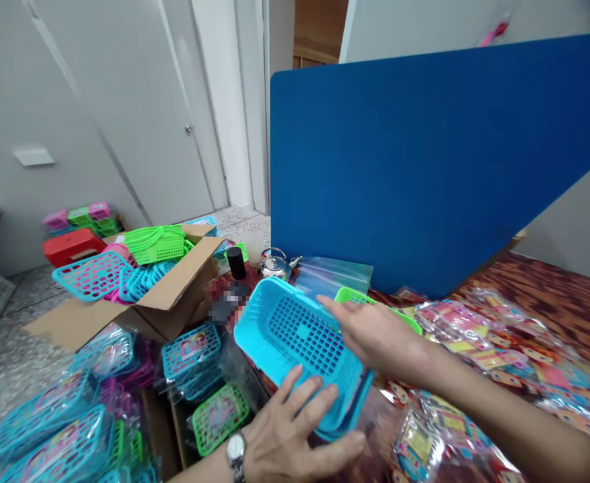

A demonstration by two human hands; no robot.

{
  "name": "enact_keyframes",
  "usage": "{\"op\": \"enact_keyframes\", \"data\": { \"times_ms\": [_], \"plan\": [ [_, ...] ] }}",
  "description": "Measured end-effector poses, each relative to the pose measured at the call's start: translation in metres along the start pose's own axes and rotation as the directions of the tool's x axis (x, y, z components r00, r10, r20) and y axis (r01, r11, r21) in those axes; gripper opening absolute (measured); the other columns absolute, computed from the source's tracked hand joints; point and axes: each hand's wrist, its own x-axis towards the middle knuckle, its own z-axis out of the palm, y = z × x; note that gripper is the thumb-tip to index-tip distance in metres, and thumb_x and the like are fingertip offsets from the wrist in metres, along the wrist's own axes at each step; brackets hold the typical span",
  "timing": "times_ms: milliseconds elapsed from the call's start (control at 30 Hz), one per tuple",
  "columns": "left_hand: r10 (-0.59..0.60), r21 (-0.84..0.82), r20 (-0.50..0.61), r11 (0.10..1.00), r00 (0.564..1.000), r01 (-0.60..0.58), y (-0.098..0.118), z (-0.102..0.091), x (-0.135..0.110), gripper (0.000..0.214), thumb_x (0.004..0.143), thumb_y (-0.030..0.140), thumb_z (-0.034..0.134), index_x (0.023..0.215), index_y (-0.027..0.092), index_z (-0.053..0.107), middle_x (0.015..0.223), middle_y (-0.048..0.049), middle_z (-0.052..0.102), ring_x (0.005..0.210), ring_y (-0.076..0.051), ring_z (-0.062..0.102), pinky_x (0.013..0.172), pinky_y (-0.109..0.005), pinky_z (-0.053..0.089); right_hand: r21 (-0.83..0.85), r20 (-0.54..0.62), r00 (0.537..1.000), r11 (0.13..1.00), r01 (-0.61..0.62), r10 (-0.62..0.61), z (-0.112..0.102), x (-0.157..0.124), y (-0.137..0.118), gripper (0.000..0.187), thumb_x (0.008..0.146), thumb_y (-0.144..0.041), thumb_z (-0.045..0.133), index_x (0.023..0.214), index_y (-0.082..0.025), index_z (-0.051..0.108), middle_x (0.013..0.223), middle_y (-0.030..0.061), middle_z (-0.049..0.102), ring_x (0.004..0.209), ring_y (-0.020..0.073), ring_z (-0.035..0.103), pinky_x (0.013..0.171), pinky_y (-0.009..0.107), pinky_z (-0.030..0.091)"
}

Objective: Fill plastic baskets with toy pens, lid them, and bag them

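A light blue plastic basket with a lattice bottom is tilted in front of me, its open side toward me. At its right end another blue rim shows, so it seems stacked with at least one more. My right hand grips its far right side, fingers over the rim. My left hand wears a wristwatch and lies along the near side, fingers spread; whether it presses on the basket I cannot tell. Behind the right hand, part of a green basket lies on the table.
Printed bags cover the table's right side. A blue panel stands behind. A small kettle, a black cylinder and a clear plastic sheet lie beyond. At left, a carton holds loose baskets; wrapped baskets fill the lower left.
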Motion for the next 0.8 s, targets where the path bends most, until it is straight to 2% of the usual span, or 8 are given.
{"op": "enact_keyframes", "data": {
  "times_ms": [100, 167, 267, 367, 467, 600, 733, 800],
  "plan": [
    [-0.231, -0.089, -0.232, 0.972, 0.945, 0.216, -0.006, -0.011, -0.005, 0.061, 0.076, 0.034, 0.064, 0.132, 0.026, 0.042, 0.141, -0.0127, 0.033, 0.126, -0.033, 0.038, 0.105, -0.054, 0.030, 0.327, -0.186, 0.982, 0.945, 0.021, 0.043, 0.001, -0.010, 0.034, 0.044, 0.082, -0.019, 0.044, 0.125, -0.026, 0.054, 0.109, 0.0044, 0.068, 0.095, 0.0239, 0.065, 0.077, 0.032, 0.051],
    [-0.571, -0.332, -0.362, 0.818, 0.737, 0.471, -0.012, -0.011, -0.004, 0.068, 0.078, 0.030, 0.062, 0.139, 0.026, 0.032, 0.145, -0.0128, 0.026, 0.132, -0.034, 0.031, 0.106, -0.053, 0.029, 0.627, -0.232, 0.965, 0.778, 0.049, 0.126, 0.006, -0.018, 0.054, 0.042, 0.084, -0.031, 0.047, 0.125, -0.026, 0.053, 0.116, 0.0036, 0.064, 0.101, 0.0249, 0.062, 0.079, 0.033, 0.052],
    [-0.901, -0.810, -0.148, 0.347, 0.408, 0.473, -0.022, -0.005, 0.009, 0.079, 0.079, 0.041, 0.062, 0.143, 0.025, 0.018, 0.149, -0.0131, 0.022, 0.135, -0.032, 0.025, 0.107, -0.050, 0.029, 0.946, -0.144, 0.954, 0.318, 0.056, 0.262, 0.022, -0.026, 0.063, 0.053, 0.081, -0.042, 0.055, 0.130, -0.022, 0.048, 0.116, 0.0083, 0.064, 0.098, 0.0267, 0.063, 0.078, 0.037, 0.053],
    [-0.907, -0.971, 0.142, -0.051, 0.396, 0.233, -0.032, 0.001, 0.032, 0.098, 0.069, 0.059, 0.066, 0.144, 0.027, 0.013, 0.149, -0.0124, 0.024, 0.135, -0.032, 0.026, 0.106, -0.047, 0.033, 0.997, -0.066, 0.944, -0.016, 0.075, 0.324, 0.044, -0.024, 0.049, 0.057, 0.077, -0.044, 0.061, 0.129, -0.023, 0.049, 0.112, 0.0093, 0.066, 0.096, 0.0269, 0.064, 0.078, 0.040, 0.053],
    [-0.836, -0.945, 0.325, -0.311, 0.443, 0.105, -0.038, 0.002, 0.048, 0.094, 0.065, 0.059, 0.069, 0.141, 0.026, 0.025, 0.138, -0.0132, 0.043, 0.126, -0.032, 0.042, 0.102, -0.046, 0.038, 0.983, -0.052, 0.953, -0.154, 0.101, 0.299, 0.063, -0.020, 0.033, 0.057, 0.076, -0.044, 0.064, 0.128, -0.025, 0.049, 0.116, 0.0092, 0.064, 0.101, 0.0277, 0.062, 0.082, 0.042, 0.051],
    [-0.792, -0.878, 0.459, -0.474, 0.402, 0.068, -0.043, -0.001, 0.053, 0.078, 0.068, 0.045, 0.072, 0.134, 0.022, 0.039, 0.124, -0.0137, 0.057, 0.112, -0.032, 0.055, 0.097, -0.048, 0.043, 0.995, -0.076, 0.956, -0.044, 0.092, 0.282, 0.071, -0.021, 0.027, 0.055, 0.080, -0.047, 0.058, 0.129, -0.025, 0.048, 0.126, 0.0096, 0.057, 0.108, 0.0272, 0.058, 0.089, 0.044, 0.047],
    [-0.829, -0.904, 0.411, -0.426, 0.381, 0.049, -0.042, -0.006, 0.050, 0.080, 0.069, 0.035, 0.073, 0.136, 0.022, 0.033, 0.125, -0.0144, 0.055, 0.110, -0.032, 0.056, 0.095, -0.048, 0.045, 0.928, -0.261, 0.894, 0.351, 0.127, 0.365, 0.046, -0.029, 0.028, 0.052, 0.083, -0.045, 0.055, 0.130, -0.025, 0.047, 0.135, 0.0093, 0.049, 0.118, 0.0262, 0.050, 0.098, 0.044, 0.041],
    [-0.847, -0.926, 0.369, -0.372, 0.383, 0.071, -0.041, -0.009, 0.049, 0.083, 0.068, 0.032, 0.074, 0.137, 0.024, 0.029, 0.127, -0.0139, 0.054, 0.109, -0.032, 0.057, 0.093, -0.048, 0.046, 0.909, -0.299, 0.890, 0.388, 0.156, 0.343, 0.026, -0.032, 0.024, 0.046, 0.085, -0.044, 0.052, 0.127, -0.024, 0.051, 0.127, 0.0100, 0.056, 0.113, 0.0254, 0.053, 0.095, 0.044, 0.043]
  ]
}}
